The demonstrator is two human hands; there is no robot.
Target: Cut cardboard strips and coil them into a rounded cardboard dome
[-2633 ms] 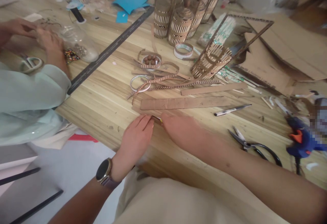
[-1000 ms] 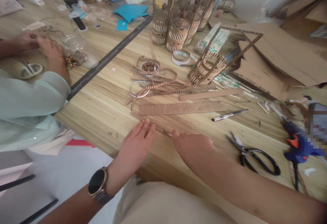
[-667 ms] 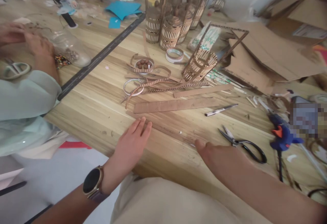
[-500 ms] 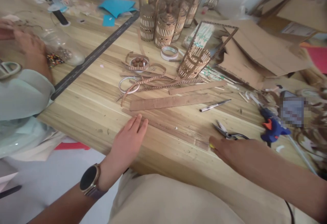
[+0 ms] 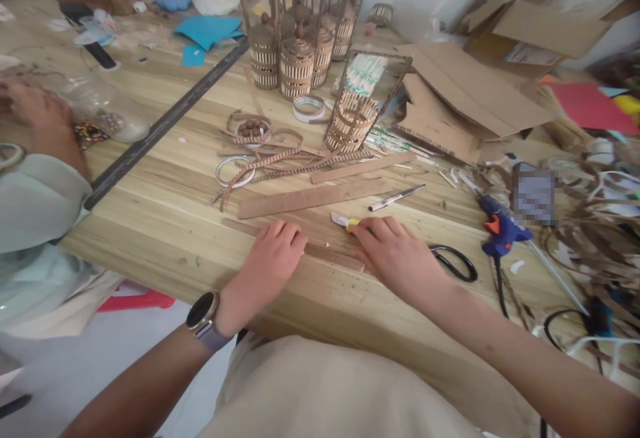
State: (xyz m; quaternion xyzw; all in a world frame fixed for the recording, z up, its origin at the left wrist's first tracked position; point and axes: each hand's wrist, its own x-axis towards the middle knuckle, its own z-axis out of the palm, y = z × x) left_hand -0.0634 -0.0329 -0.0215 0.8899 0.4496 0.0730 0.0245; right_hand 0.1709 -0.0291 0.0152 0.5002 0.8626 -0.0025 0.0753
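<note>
My right hand (image 5: 400, 251) is closed around a yellow utility knife (image 5: 353, 225), its blade out and pointing left above the table. My left hand (image 5: 275, 258) has its fingers curled down on a narrow cardboard strip (image 5: 337, 258) near the table's front edge. Part of that strip is hidden beneath the left fingers. A wider cardboard strip (image 5: 315, 198) lies just beyond my hands, with a pen (image 5: 397, 198) to its right. Black-handled scissors (image 5: 456, 263) lie by my right wrist, which covers their blades.
Behind stand several small slatted lanterns (image 5: 297, 68) and an open one (image 5: 350, 121). Tape rolls (image 5: 307, 109) and corrugated strips lie mid-table. A blue glue gun (image 5: 503, 228) rests at right. A co-worker's hand (image 5: 43, 108) is at left, near a plastic jar (image 5: 113, 115).
My right hand has moved left and up with the utility knife, whose blade now shows. My left fingers have gone from stretched out to curled on the strip. The view has shifted right.
</note>
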